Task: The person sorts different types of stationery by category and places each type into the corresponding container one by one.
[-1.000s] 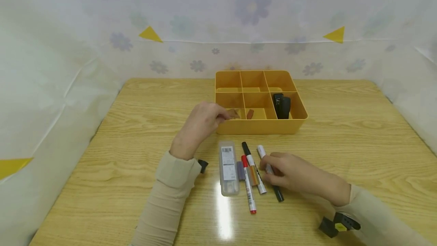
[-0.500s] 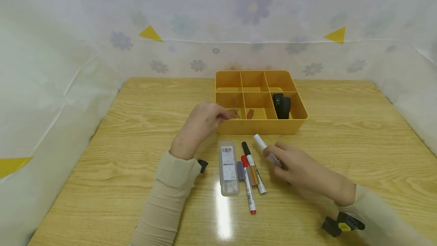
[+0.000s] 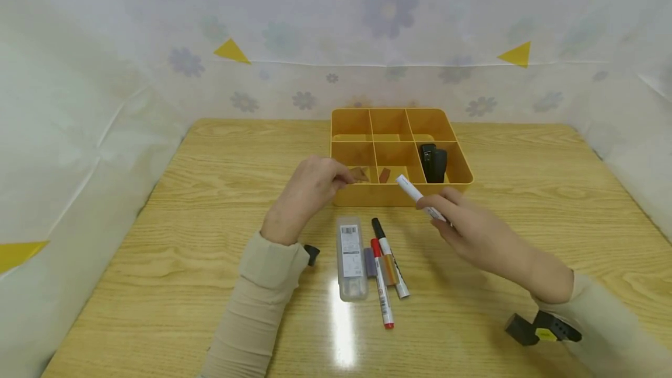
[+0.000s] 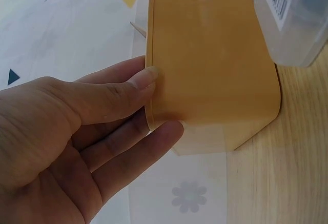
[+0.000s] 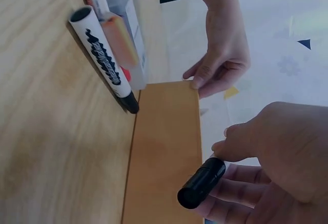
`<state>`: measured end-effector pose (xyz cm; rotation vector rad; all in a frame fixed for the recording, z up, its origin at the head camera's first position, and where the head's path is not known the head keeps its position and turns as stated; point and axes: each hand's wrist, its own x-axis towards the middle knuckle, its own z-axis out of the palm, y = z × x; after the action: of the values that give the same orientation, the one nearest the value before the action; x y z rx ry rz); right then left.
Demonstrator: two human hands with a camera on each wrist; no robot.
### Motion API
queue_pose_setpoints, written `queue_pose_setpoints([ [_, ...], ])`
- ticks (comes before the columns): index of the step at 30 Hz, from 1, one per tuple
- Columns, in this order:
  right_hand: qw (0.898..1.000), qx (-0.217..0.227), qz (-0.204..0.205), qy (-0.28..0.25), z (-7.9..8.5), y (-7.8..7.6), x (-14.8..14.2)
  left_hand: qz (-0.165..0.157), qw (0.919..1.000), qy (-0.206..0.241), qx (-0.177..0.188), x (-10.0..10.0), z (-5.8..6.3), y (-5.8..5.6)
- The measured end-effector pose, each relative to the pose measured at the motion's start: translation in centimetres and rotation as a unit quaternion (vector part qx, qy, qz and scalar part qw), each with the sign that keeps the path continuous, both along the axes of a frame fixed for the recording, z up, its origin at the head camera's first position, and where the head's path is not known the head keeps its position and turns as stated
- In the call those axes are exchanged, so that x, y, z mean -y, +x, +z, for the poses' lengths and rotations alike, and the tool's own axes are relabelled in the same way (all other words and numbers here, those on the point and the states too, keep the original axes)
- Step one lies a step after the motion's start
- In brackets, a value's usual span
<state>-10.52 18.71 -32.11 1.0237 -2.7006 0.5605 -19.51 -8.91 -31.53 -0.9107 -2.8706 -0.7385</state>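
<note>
My left hand (image 3: pixel 312 194) pinches the rim at the front left corner of a yellow-orange divided organizer box (image 3: pixel 399 196). In the left wrist view, its thumb (image 4: pixel 141 78) lies over the rim with fingers behind and below. My right hand (image 3: pixel 478 232) holds a white marker (image 3: pixel 411 188), lifted and tilted, its white end overlapping the box's front rim in the head view. A black cap (image 5: pixel 201 183) on this marker shows in the right wrist view. On the table lie a black-capped marker (image 3: pixel 385 245) and a red-capped marker (image 3: pixel 382 290).
A translucent plastic case (image 3: pixel 353 287) lies left of the markers, beside a purple block (image 3: pixel 370 262) and an orange block (image 3: pixel 389 270). In the box's front row stand a black stapler (image 3: pixel 434 165), a small reddish-brown piece (image 3: pixel 385 175) and brown pieces (image 3: pixel 359 174). Patterned white sheeting hangs behind.
My right hand has lifted the white marker off the table and carried it forward to the box's front edge. The left hand has stayed at the box corner.
</note>
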Motion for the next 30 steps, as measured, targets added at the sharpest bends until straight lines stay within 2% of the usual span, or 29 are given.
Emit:
queue_pose_setpoints([
  [3, 1.000, -0.015, -0.006, 0.001, 0.8, -0.4, -0.3, 0.001, 1.0000, -0.002, -0.004, 0.1, 0.0, 0.0],
  [8, 0.999, -0.008, -0.032, -0.004, 2.0, -1.1, -0.9, 0.001, 1.0000, 0.001, -0.007, 0.1, -0.1, -0.1],
  [11, 0.999, -0.019, -0.044, -0.007, 2.5, -1.8, -1.2, 0.001, 0.9999, 0.005, -0.012, 0.1, -0.1, 0.0],
  [22, 0.995, -0.050, -0.091, 0.002, 3.5, -3.9, -2.6, -0.003, 1.0000, 0.005, -0.001, 0.1, -0.1, -0.1],
  [30, 0.990, -0.018, -0.138, 0.012, 3.7, -6.4, -3.4, -0.001, 1.0000, 0.003, 0.006, 0.1, -0.1, -0.1],
])
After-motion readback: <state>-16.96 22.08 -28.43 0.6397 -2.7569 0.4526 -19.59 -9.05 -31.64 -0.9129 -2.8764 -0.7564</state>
